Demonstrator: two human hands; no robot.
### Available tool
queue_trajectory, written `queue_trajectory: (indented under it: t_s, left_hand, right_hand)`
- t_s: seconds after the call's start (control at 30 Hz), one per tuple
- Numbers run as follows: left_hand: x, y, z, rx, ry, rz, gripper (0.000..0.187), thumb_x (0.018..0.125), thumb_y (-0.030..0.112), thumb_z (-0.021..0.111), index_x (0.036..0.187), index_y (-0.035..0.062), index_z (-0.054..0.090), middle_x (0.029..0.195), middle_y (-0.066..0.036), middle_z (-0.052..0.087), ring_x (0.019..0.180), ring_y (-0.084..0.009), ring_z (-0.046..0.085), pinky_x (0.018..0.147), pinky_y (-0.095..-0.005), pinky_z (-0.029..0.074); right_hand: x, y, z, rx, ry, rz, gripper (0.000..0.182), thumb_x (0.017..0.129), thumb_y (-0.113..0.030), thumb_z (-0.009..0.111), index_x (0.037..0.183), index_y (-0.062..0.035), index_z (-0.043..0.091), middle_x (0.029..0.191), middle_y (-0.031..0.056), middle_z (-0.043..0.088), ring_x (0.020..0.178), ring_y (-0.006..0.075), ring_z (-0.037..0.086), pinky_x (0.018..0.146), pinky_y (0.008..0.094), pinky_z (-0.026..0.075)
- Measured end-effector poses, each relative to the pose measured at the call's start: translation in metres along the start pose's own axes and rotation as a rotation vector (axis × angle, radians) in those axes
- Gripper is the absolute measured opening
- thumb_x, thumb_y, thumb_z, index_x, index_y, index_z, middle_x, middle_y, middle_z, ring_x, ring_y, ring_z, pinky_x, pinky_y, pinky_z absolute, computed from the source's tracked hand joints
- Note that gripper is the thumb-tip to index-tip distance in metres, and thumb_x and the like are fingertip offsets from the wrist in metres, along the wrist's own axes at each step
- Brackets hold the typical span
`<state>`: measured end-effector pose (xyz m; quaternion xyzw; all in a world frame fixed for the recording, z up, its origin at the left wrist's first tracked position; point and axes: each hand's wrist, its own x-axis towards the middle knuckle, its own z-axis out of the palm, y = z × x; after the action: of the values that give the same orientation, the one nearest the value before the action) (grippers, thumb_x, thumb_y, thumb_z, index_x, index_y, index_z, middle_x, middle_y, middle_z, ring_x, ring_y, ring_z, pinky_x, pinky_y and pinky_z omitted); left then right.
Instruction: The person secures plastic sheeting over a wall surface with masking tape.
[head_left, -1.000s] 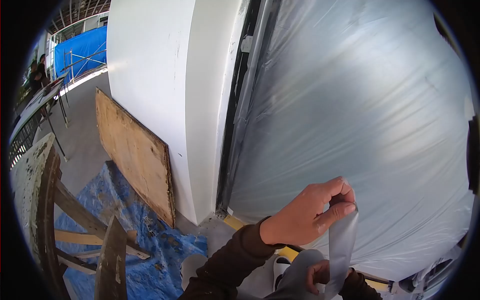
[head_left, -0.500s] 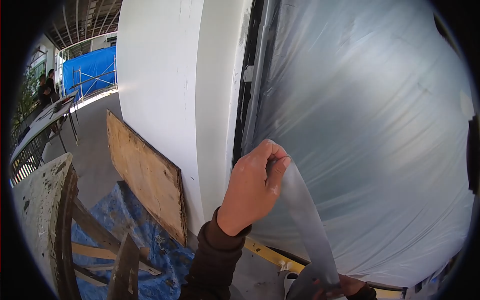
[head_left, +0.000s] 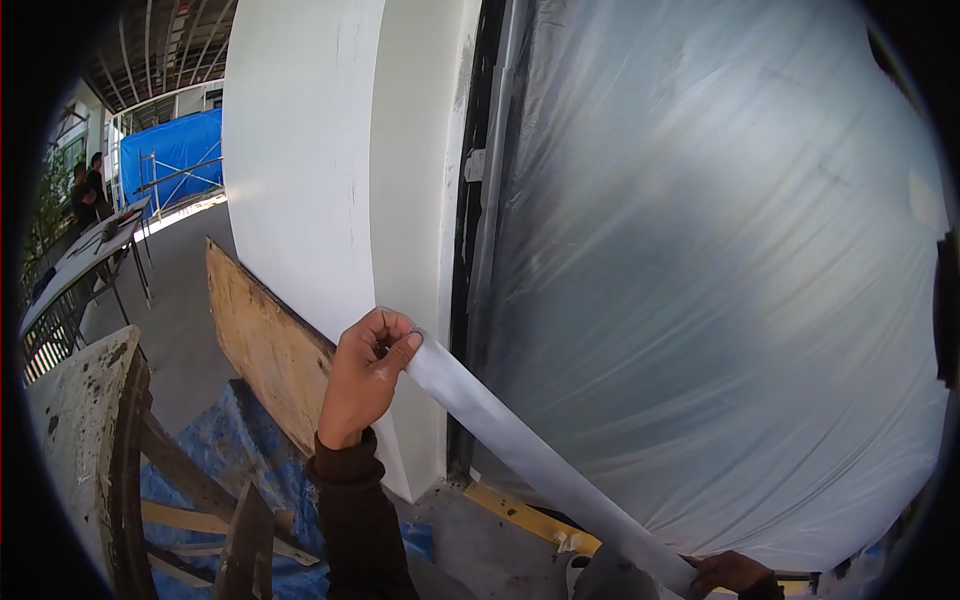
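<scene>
My left hand (head_left: pixel 366 372) pinches the upper end of a long pale strip of tape (head_left: pixel 520 435), in front of the white wall corner (head_left: pixel 415 250). The strip runs taut and slanting down to the lower right, where my right hand (head_left: pixel 732 573) has its fingers closed on its other end. Behind the strip, translucent plastic sheeting (head_left: pixel 700 300) covers a large opening with a dark frame (head_left: pixel 468 240) along its left side. The far end of the strip is partly hidden at my right fingers.
A wooden board (head_left: pixel 262 345) leans against the wall. Below it lies a blue tarp (head_left: pixel 240 440), beside a stained wooden structure (head_left: pixel 85 440) at lower left. Yellow strip (head_left: pixel 530 518) lies along the sheeting's base. A long table (head_left: pixel 90 245) and people (head_left: pixel 90 190) are farther back.
My left hand has moved left and slightly down, drawing the strip's upper end out over the wall's edge. The strip now slants more. My right hand has shifted slightly right.
</scene>
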<state>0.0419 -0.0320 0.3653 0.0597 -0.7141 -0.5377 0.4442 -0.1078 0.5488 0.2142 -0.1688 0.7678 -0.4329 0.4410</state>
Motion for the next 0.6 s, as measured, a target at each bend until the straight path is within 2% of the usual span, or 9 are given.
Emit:
queue_trajectory:
  t_s: [0.03,0.1,0.13,0.2,0.33,0.43,0.47,0.53,0.6]
  left_hand:
    - [-0.001,-0.005,-0.002,0.023,-0.006,-0.024,0.006,0.088,0.004,0.062,0.088,0.0019,0.057,0.077,0.002,0.056,0.071,-0.0064,0.048,0.067,-0.0221,0.041]
    - [-0.01,-0.018,-0.004,0.038,-0.018,-0.106,0.006,0.088,0.004,0.062,0.089,0.0029,0.057,0.079,0.002,0.057,0.072,-0.0063,0.05,0.069,-0.0221,0.042]
    - [-0.013,-0.026,-0.005,0.039,-0.03,-0.102,0.006,0.087,0.004,0.063,0.09,0.0026,0.057,0.08,0.002,0.057,0.073,-0.0064,0.05,0.069,-0.0222,0.042]
    - [-0.023,-0.044,-0.004,0.025,-0.051,-0.14,0.008,0.085,0.002,0.064,0.09,0.0022,0.057,0.081,0.002,0.057,0.074,-0.0066,0.051,0.07,-0.0224,0.043]
    - [-0.048,-0.103,-0.008,-0.072,-0.109,-0.291,0.012,0.082,0.001,0.068,0.091,0.0007,0.06,0.081,0.0,0.059,0.077,-0.0082,0.054,0.072,-0.023,0.045]
    - [-0.064,-0.157,-0.001,-0.055,-0.092,-0.352,0.015,0.081,0.001,0.068,0.093,0.0015,0.06,0.084,0.0,0.06,0.078,-0.008,0.055,0.074,-0.0226,0.045]
    - [-0.07,-0.172,0.002,-0.056,-0.094,-0.387,0.015,0.081,0.001,0.068,0.093,0.0015,0.06,0.084,0.0,0.06,0.078,-0.008,0.055,0.074,-0.0226,0.045]
    - [-0.075,-0.198,0.006,-0.059,-0.103,-0.425,0.019,0.08,0.001,0.068,0.097,0.0014,0.061,0.085,-0.001,0.061,0.079,-0.0087,0.056,0.076,-0.0227,0.045]
    - [-0.087,-0.219,0.006,-0.016,-0.133,-0.475,0.02,0.08,0.001,0.069,0.099,0.0007,0.06,0.085,-0.001,0.061,0.08,-0.009,0.057,0.076,-0.0229,0.046]
  right_hand:
    - [-0.002,0.0,-0.003,0.002,-0.001,0.016,0.028,0.082,-0.016,0.069,0.101,0.0035,0.062,0.088,0.0162,0.069,0.074,0.0251,0.069,0.068,0.0368,0.058]
    - [-0.008,-0.007,-0.009,-0.189,0.039,0.122,0.026,0.084,-0.018,0.07,0.091,0.0068,0.063,0.079,0.0127,0.067,0.073,0.0197,0.067,0.067,0.0267,0.055]
    - [-0.012,-0.007,-0.006,-0.101,0.103,0.082,0.011,0.083,0.004,0.062,0.092,0.009,0.064,0.082,0.0156,0.069,0.076,0.0234,0.07,0.07,0.0298,0.057]
    - [-0.014,-0.001,-0.008,-0.08,0.237,0.088,0.014,0.079,0.005,0.063,0.092,0.0099,0.061,0.08,0.0158,0.068,0.074,0.0232,0.07,0.067,0.0301,0.057]
    - [-0.006,0.018,-0.034,-0.059,0.529,-0.063,0.013,0.077,0.004,0.064,0.088,0.0076,0.057,0.074,0.0129,0.067,0.066,0.0183,0.067,0.061,0.0274,0.054]
    - [0.015,0.009,-0.047,-0.165,0.631,-0.121,0.011,0.081,0.003,0.062,0.091,0.0044,0.057,0.074,0.0097,0.066,0.066,0.0136,0.064,0.064,0.0259,0.052]
    - [0.023,0.011,-0.05,-0.17,0.617,-0.088,0.011,0.081,0.003,0.062,0.091,0.0044,0.057,0.074,0.0097,0.066,0.066,0.0136,0.064,0.064,0.0259,0.052]
    - [0.045,0.016,-0.06,-0.17,0.659,-0.215,0.01,0.083,0.001,0.061,0.091,0.0031,0.056,0.076,0.0085,0.065,0.07,0.0128,0.064,0.066,0.0256,0.051]
    - [0.063,0.027,-0.061,-0.214,0.66,-0.181,0.009,0.084,0.0,0.062,0.091,0.0025,0.056,0.077,0.0079,0.064,0.07,0.0126,0.064,0.066,0.0254,0.051]
